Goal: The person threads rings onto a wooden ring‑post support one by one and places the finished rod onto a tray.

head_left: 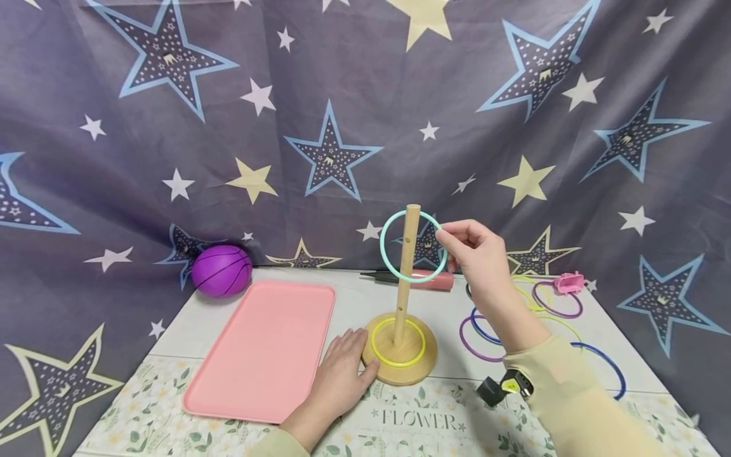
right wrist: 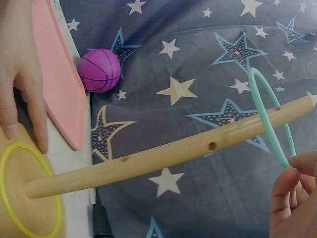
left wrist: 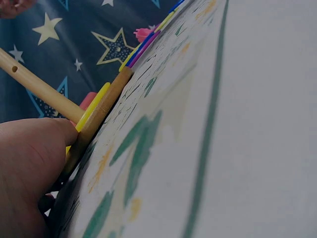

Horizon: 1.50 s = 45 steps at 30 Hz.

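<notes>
My right hand (head_left: 476,257) pinches a mint-green ring (head_left: 383,254) at its right side, between thumb and fingertips. That ring encircles the upper part of a wooden post (right wrist: 168,153), tilted, with its near side crossing in front of the wood. At the foot of the post a yellow ring (head_left: 398,365) lies around it on the round wooden base (head_left: 425,368). My left hand (head_left: 342,374) rests at the base's left edge with fingers extended; the left wrist view shows its thumb (left wrist: 64,131) against the rim.
A pink tray (head_left: 268,343) lies left of the stand, with a purple ball (head_left: 223,271) behind it. Several rings, among them a blue ring (head_left: 613,368) and a purple ring (head_left: 468,346), and a pink clip (head_left: 569,283) lie at right. A pink-handled tool (head_left: 440,280) lies behind the post.
</notes>
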Available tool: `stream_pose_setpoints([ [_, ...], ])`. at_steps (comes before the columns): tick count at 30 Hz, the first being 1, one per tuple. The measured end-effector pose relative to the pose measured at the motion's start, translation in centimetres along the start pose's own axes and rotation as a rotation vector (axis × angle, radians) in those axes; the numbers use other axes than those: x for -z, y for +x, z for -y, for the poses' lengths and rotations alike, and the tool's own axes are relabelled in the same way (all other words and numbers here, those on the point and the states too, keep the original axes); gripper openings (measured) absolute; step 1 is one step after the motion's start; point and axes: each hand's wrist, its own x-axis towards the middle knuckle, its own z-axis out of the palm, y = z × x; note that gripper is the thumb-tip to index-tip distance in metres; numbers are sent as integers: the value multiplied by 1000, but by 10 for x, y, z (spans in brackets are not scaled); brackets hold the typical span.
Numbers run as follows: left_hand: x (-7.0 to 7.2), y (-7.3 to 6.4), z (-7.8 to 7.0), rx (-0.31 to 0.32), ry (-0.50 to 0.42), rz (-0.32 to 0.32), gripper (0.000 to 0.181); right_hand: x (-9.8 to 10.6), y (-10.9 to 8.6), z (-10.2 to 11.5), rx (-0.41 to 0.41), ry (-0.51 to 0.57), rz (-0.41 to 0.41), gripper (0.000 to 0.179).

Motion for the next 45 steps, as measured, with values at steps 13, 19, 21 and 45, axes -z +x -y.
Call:
stream_pose_setpoints([
  [13, 3, 0, -3, 0, 13, -2, 70, -3, -15, -41, -137, -31, 22, 28],
  [19, 4, -1, -3, 3, 14, -9, 69, -6, -21, -58, -164, -41, 6, 25],
  [21, 4, -1, -3, -4, 17, -17, 69, -7, -23, -64, -174, -31, -6, 24],
  [45, 3, 1, -2, 6, 22, -5, 71, -4, -40, -110, -235, -2, -21, 23],
])
